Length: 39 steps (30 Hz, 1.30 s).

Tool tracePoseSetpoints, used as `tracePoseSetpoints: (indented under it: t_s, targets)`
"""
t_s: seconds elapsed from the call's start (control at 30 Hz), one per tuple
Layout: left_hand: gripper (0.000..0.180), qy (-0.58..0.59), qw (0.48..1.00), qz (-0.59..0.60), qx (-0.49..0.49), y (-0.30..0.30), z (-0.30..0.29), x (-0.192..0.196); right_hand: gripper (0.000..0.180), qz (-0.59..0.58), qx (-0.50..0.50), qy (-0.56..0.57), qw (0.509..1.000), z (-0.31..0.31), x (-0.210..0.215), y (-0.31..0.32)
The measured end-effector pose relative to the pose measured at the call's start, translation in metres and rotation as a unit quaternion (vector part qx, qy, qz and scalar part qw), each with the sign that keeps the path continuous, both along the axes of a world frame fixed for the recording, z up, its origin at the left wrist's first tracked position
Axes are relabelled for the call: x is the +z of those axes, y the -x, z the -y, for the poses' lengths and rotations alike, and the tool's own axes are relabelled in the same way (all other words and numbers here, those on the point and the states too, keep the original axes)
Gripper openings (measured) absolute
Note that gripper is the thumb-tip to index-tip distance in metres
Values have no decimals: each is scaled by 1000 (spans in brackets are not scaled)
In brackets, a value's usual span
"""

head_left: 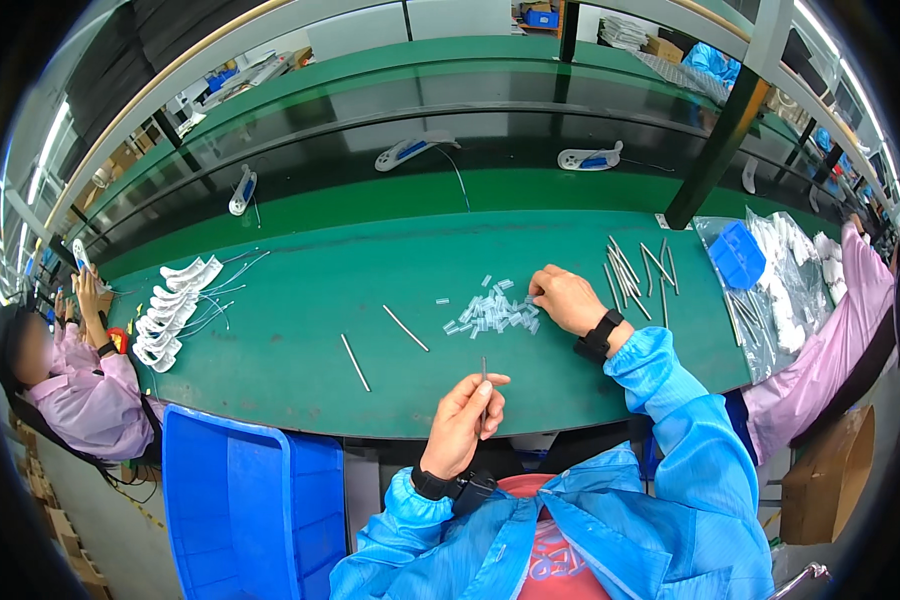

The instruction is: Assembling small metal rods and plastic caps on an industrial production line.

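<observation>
My left hand (464,420), near the front edge of the bench, pinches a thin metal rod (485,370) that points away from me. My right hand (567,299) is at the right side of a loose pile of small clear plastic tubes (490,312). Its fingertips are pressed together, and what lies between them is too small to make out. Two more rods lie left of the pile, a near one (355,362) and a far one (406,328). Several more metal rods (625,272) are spread to the right of my right hand.
White curved plastic parts with thin wires (175,310) are stacked on the green bench (270,350) at the left. A blue bin (225,500) stands below the front edge. Similar parts (590,159) sit on the black conveyor. Bags (775,290) and co-workers' pink sleeves (830,330) are beside me.
</observation>
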<state>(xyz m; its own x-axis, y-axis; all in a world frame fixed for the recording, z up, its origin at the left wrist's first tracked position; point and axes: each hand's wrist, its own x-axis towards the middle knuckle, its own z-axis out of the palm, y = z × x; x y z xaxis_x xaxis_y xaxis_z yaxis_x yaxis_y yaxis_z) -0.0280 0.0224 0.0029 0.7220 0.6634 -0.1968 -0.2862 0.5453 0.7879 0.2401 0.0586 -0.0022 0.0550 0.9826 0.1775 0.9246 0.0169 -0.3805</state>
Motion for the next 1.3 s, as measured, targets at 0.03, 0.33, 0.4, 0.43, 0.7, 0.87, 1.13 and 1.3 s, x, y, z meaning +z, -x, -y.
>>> tracePoseSetpoints:
  t_s: [0.03,0.33,0.4,0.43,0.7,0.87,1.13,1.3]
  targets:
    - [27,-7,1000,-9,-1,0,0,0,9,-13,3,0,1000,1,1,-1]
    - [24,-84,994,-72,-6,-13,-1,-3,12,-161,15,-51,986,41,21,0]
    - [22,-85,991,-97,-24,-19,0,0,12,-203,4,-24,979,60,31,6]
    - [21,-85,990,-110,-33,-22,1,2,14,-227,-5,15,974,69,34,8]
    - [19,-154,976,-148,-50,-36,8,8,11,-408,-2,-17,913,119,34,19]
    - [23,-171,971,-151,-66,-38,13,13,9,-410,43,-53,909,126,42,23]
    - [23,-161,968,-163,-106,-30,8,19,11,-352,114,-67,927,124,44,22]
    - [26,-167,952,-196,-166,-23,1,25,13,-318,166,-64,931,124,46,20]
